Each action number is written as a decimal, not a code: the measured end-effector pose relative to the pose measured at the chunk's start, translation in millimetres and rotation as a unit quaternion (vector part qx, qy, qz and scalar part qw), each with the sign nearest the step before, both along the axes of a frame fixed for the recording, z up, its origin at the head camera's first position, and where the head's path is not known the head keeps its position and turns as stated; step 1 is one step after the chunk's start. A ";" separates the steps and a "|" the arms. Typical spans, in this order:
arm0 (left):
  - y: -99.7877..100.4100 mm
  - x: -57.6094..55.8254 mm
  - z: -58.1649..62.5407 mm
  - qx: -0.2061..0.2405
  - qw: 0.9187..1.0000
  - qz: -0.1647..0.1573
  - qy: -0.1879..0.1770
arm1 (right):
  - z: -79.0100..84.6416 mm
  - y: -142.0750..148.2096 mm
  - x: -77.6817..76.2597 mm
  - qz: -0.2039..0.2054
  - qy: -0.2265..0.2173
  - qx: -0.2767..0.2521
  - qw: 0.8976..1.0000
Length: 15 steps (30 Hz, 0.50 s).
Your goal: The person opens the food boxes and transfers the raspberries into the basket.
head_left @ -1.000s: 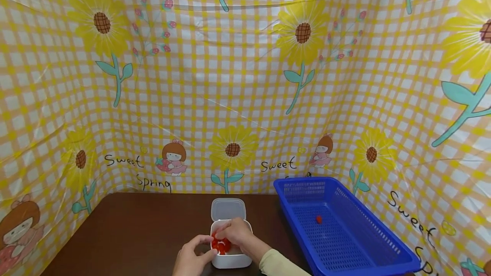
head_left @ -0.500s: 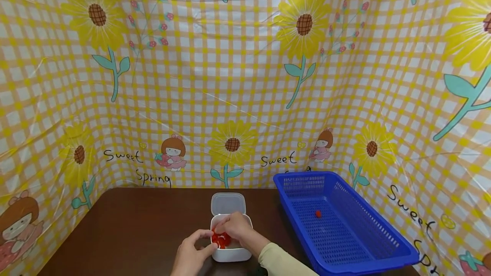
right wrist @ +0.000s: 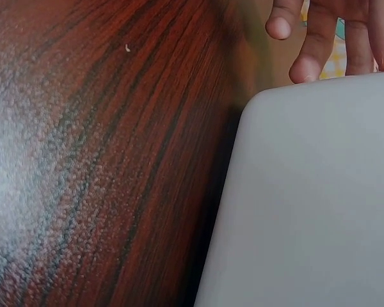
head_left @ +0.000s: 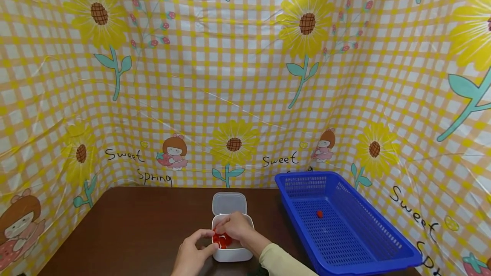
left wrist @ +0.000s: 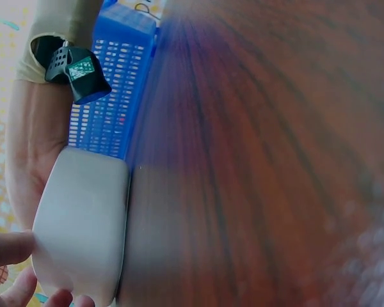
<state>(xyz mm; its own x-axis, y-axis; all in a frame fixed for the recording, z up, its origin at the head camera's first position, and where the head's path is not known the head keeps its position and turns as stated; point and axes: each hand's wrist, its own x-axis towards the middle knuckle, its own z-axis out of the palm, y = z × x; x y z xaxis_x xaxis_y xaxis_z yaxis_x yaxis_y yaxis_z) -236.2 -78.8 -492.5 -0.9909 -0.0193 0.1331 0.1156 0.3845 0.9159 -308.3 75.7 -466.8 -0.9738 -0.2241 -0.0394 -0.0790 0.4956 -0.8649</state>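
Observation:
A white box (head_left: 235,255) with its translucent lid (head_left: 229,203) folded back stands near the table's front edge. Small glossy red pieces (head_left: 223,240) lie in its left part. My left hand (head_left: 191,250) is at the box's left side, thumb and index fingertips right at the rim; the right wrist view shows its spread fingers (right wrist: 310,61) against the side wall. My right hand (head_left: 238,228) reaches into the box from the right, fingers bent down over the red pieces. Its fingertips are partly hidden, so I cannot tell whether they pinch a piece. Both wrist views show the box's plain outer wall (left wrist: 83,224).
A long blue plastic basket (head_left: 345,233) stands right of the box, with one small red piece (head_left: 320,214) on its floor. Dark brown table surface (head_left: 134,229) extends to the left. A checked sunflower cloth (head_left: 245,80) hangs behind and at both sides.
The head view has tilted slightly, so the scene sits a little higher than a second ago. The right hand has shifted only slightly inside the box; the left hand stays at its side.

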 end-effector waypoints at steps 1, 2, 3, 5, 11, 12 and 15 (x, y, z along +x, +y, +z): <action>0.1 0.2 0.2 0.001 1.000 -0.001 -0.003 | -0.4 0.1 0.1 -0.001 -0.001 0.002 1.000; 0.1 0.3 0.3 0.002 1.000 -0.002 -0.003 | -0.2 0.1 0.1 -0.003 -0.002 0.004 1.000; 0.1 0.4 0.3 0.004 1.000 -0.003 -0.004 | -0.2 0.0 0.2 -0.004 -0.003 0.005 1.000; -0.1 0.1 0.2 0.006 1.000 -0.004 -0.001 | -0.6 -0.4 -0.1 -0.003 -0.001 0.008 1.000; -0.1 -0.2 -2.2 0.004 1.000 -0.004 0.016 | -2.1 -1.6 -0.9 0.006 0.011 0.014 1.000; 0.0 0.0 -2.5 0.003 1.000 -0.003 0.017 | -2.4 -1.7 -0.9 0.007 0.011 0.014 1.000; -0.1 0.0 -3.0 0.003 1.000 -0.004 0.024 | -3.0 -2.3 -1.2 0.008 0.012 0.008 1.000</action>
